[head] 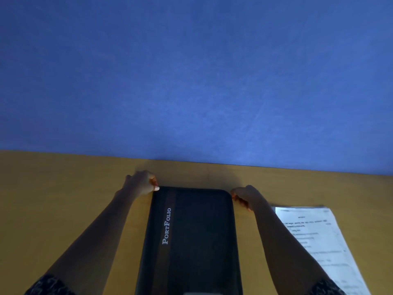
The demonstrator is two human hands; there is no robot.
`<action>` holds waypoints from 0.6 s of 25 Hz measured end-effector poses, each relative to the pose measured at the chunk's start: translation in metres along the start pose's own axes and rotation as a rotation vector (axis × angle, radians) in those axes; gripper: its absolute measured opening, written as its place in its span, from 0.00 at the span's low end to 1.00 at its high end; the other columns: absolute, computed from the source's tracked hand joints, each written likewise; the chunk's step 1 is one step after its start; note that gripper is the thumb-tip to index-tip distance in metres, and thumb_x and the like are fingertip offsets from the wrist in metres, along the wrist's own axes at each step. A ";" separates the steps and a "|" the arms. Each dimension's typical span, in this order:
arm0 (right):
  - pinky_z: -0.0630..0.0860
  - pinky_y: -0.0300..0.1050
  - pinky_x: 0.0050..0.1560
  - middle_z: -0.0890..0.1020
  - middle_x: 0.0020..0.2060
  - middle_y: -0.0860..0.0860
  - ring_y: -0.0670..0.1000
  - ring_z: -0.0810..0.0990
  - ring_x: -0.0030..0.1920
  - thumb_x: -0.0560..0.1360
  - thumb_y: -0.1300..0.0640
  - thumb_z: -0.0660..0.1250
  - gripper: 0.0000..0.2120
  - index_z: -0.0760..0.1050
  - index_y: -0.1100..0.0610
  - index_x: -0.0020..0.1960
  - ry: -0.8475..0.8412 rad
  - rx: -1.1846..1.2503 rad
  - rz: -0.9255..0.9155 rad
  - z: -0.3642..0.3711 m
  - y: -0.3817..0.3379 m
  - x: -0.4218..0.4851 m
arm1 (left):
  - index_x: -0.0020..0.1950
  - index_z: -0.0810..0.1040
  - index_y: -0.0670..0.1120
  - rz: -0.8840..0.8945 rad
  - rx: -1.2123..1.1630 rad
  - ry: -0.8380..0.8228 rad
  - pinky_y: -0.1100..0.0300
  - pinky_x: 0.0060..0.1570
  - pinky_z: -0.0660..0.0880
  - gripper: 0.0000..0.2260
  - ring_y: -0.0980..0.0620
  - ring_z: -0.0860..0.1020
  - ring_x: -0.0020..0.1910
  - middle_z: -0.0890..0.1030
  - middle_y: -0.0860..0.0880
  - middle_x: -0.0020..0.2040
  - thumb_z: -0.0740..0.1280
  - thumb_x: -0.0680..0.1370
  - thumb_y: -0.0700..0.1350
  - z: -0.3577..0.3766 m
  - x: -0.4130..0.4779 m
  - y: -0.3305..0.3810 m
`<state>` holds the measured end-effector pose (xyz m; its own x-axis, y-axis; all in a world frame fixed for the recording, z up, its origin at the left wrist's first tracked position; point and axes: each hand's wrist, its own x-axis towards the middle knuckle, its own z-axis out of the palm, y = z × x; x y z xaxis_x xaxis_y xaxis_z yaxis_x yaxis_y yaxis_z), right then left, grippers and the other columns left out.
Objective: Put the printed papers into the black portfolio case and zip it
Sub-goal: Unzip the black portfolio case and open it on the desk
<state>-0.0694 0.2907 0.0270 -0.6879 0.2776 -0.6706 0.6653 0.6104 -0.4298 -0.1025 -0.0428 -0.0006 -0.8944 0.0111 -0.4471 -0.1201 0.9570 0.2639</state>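
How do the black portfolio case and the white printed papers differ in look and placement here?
The black zippered portfolio case is dark, thick and centred, with both hands at its far corners; the white printed papers are pale, thin, untouched, off to its right. Both lie flat on the yellow-brown wooden table.

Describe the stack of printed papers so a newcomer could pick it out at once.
Start at the yellow-brown table below the blue wall. In its middle lies the black portfolio case, closed, a hand at each far corner. The printed papers lie flat just past the right forearm, near the picture's right edge: the only white thing there, covered in lines of text.
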 end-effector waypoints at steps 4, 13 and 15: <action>0.74 0.41 0.32 0.82 0.40 0.57 0.51 0.77 0.34 0.74 0.62 0.66 0.05 0.80 0.59 0.48 0.082 -0.011 -0.148 0.004 0.022 0.007 | 0.57 0.79 0.52 0.089 0.016 0.002 0.49 0.64 0.62 0.14 0.47 0.74 0.63 0.80 0.50 0.59 0.71 0.73 0.53 -0.003 0.000 0.042; 0.76 0.46 0.45 0.83 0.47 0.61 0.61 0.81 0.49 0.72 0.64 0.66 0.10 0.85 0.59 0.50 0.317 -0.211 -0.487 0.029 0.054 0.011 | 0.59 0.80 0.46 0.386 -0.124 0.011 0.48 0.62 0.71 0.15 0.46 0.77 0.59 0.81 0.47 0.58 0.69 0.76 0.52 0.074 -0.009 0.184; 0.76 0.49 0.43 0.81 0.46 0.61 0.62 0.80 0.48 0.74 0.62 0.65 0.10 0.83 0.60 0.50 0.381 -0.295 -0.557 0.032 0.060 0.009 | 0.54 0.81 0.48 0.380 -0.176 0.062 0.50 0.61 0.68 0.10 0.47 0.76 0.58 0.81 0.48 0.55 0.69 0.76 0.50 0.085 -0.008 0.187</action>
<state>-0.0258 0.3060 -0.0240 -0.9900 0.0739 -0.1201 0.1189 0.8953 -0.4293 -0.0817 0.1609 -0.0200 -0.9127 0.3313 -0.2392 0.1563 0.8240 0.5446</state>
